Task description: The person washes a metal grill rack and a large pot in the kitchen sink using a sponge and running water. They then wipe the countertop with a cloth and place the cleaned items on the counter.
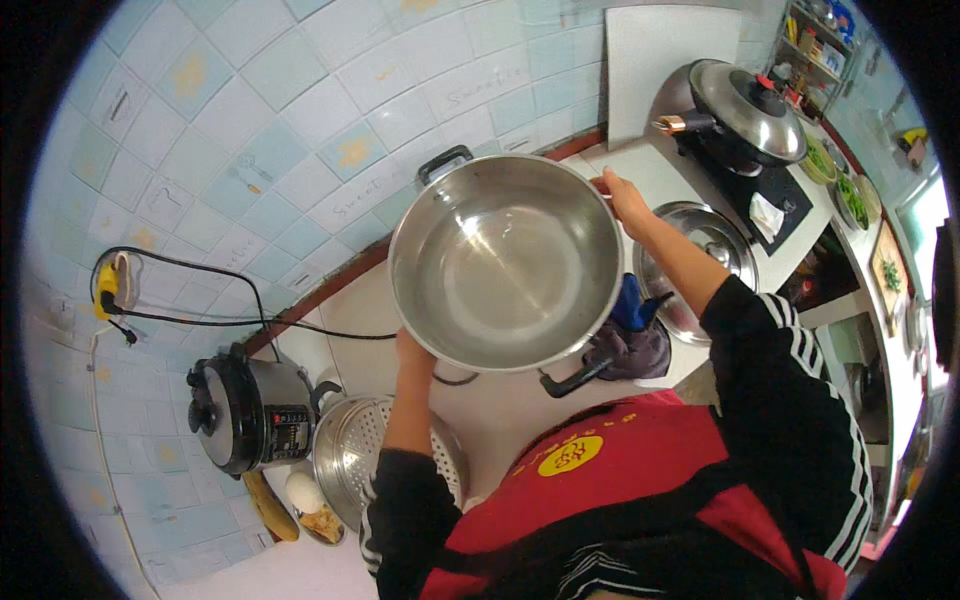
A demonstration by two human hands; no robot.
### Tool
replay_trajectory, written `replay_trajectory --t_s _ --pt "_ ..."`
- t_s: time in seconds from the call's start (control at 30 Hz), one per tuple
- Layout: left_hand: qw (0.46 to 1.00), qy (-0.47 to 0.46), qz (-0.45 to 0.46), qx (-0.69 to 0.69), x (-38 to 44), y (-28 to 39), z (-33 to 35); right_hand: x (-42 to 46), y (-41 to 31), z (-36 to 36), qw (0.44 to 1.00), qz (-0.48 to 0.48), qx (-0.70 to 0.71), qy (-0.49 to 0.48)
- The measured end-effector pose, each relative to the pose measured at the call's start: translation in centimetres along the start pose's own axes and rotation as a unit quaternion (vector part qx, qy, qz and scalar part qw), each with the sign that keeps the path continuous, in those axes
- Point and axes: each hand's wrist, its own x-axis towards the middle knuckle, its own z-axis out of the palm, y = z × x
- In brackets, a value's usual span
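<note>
A wide stainless steel pot (502, 277), bare inside, is between my two hands, its open mouth turned up towards me. My left hand (415, 349) grips its lower left side, the fingers hidden under the wall. On the upper right side, my right hand (621, 201) holds the rim. Neither black handle (444, 163) is in my grasp. To the right of the pot lies a domed metal lid (686, 225) with a knob. A dark cloth (634, 352) and a blue cloth (634, 304) are bunched beside it. By my left forearm stands a perforated steel steamer (345, 442).
An electric pressure cooker (247, 409) stands against the tiled wall, its black cord (330, 328) near a yellow socket (109, 291). A lidded wok (750, 120) sits on a black cooktop (791, 206). Bowls of green vegetables (851, 202) and a cutting board (889, 262) are farther right.
</note>
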Motion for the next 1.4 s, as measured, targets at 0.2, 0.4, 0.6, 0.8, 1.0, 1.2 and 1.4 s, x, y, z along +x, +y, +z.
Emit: replay_trajectory --t_s 0.2,0.4,0.6,0.8,1.0,1.2,1.4 --pt "0.993 0.095 0.045 0.050 -8.1 2.1 -2.3 -4.2 1.6 -7.0 0.997 -0.030 -0.008 0.075" --pt "0.960 -0.113 -0.076 -0.246 -19.7 7.9 6.4 -9.5 3.8 -15.5 0.859 -0.190 -0.437 0.187" --pt "0.815 -0.030 -0.155 -0.558 -20.1 10.6 15.7 -12.1 3.9 -21.5 0.721 -0.151 -0.656 0.164" --pt "0.716 0.079 -0.054 -0.692 -19.4 11.5 19.3 -11.9 6.0 -23.5 0.801 -0.166 -0.562 0.125" --pt "0.740 0.195 -0.024 -0.643 -18.0 11.9 20.5 -10.5 6.7 -24.7 0.827 -0.192 -0.518 0.101" --pt "0.730 0.180 -0.023 -0.659 -17.7 10.5 18.0 -12.6 6.1 -25.8 0.845 -0.228 -0.467 0.126" --pt "0.712 0.186 -0.063 -0.674 -17.2 9.0 15.0 -14.8 -0.4 -22.1 0.874 -0.297 -0.363 0.132"
